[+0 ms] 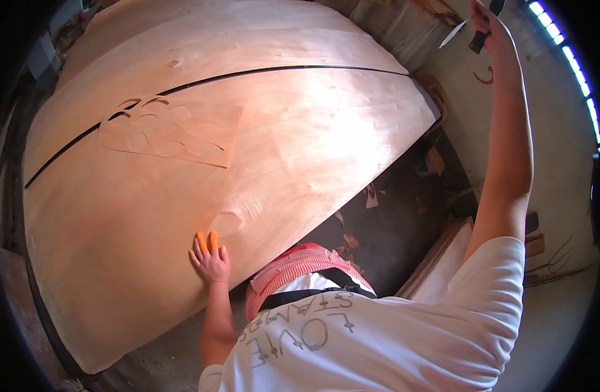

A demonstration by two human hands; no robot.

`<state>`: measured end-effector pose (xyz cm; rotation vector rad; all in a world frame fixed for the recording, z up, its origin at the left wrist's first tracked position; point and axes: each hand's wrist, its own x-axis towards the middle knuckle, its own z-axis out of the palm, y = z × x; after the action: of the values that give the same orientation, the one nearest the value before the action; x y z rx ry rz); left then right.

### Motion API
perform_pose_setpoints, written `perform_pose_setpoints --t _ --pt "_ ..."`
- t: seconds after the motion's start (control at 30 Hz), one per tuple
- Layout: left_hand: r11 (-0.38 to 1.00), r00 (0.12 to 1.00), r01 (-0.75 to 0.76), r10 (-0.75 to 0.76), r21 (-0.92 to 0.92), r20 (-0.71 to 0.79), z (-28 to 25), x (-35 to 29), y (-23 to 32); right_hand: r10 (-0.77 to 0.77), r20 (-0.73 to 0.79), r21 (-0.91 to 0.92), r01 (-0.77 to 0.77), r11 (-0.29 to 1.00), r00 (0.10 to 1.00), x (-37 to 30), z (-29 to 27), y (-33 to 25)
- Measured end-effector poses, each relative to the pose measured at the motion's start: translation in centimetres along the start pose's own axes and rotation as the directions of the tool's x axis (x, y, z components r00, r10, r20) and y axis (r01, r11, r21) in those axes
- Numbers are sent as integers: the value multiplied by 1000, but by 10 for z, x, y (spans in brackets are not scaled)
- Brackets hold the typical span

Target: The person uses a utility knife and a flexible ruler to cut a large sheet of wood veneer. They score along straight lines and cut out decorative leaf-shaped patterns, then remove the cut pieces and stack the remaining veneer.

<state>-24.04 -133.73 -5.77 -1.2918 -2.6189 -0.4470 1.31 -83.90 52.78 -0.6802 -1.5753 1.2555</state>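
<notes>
My left hand (213, 261) lies with its fingers spread on a large pale wood veneer sheet (130, 261); orange covers sit on two fingertips. Just beyond those fingertips is a pale oval patch (227, 224) on the sheet. My right hand (484, 23) is raised at the upper right, away from the sheet. Its fingers are closed around a dark-handled tool (478, 43) whose exact kind I cannot make out. A thin whitish piece (451, 34) juts out beside that hand. Farther left on the wood lies a thin veneer offcut (202, 134) with several leaf-shaped holes.
A narrow dark line (248, 75) crosses the wood surface from left to right. Veneer scraps (350, 243) are scattered on the dark floor (378, 228) by the sheet's near right edge. Stacked sheets (444, 251) stand right of my body, near a pale wall (555, 163).
</notes>
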Motion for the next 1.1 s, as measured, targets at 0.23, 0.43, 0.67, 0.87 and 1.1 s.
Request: perform_pose_setpoints --t 0.23,0.43,0.67,0.87,1.1 --pt "1000 1000 2 -2 23 -1 -3 1 -1 -106 -134 -135 87 987 985 24 -35 20" --pt "1000 1000 -10 10 -14 -7 -5 5 4 -5 -532 36 28 999 847 33 -115 125" --pt "999 1000 16 -16 -38 -15 3 3 -5 418 184 -8 -424 906 890 -140 -17 246" --pt "997 999 33 -30 -74 40 10 -1 -7 597 474 -58 -654 755 647 -271 26 311" --pt "951 981 -142 173 -276 90 3 12 13 585 694 -94 -752 652 420 -320 63 347"
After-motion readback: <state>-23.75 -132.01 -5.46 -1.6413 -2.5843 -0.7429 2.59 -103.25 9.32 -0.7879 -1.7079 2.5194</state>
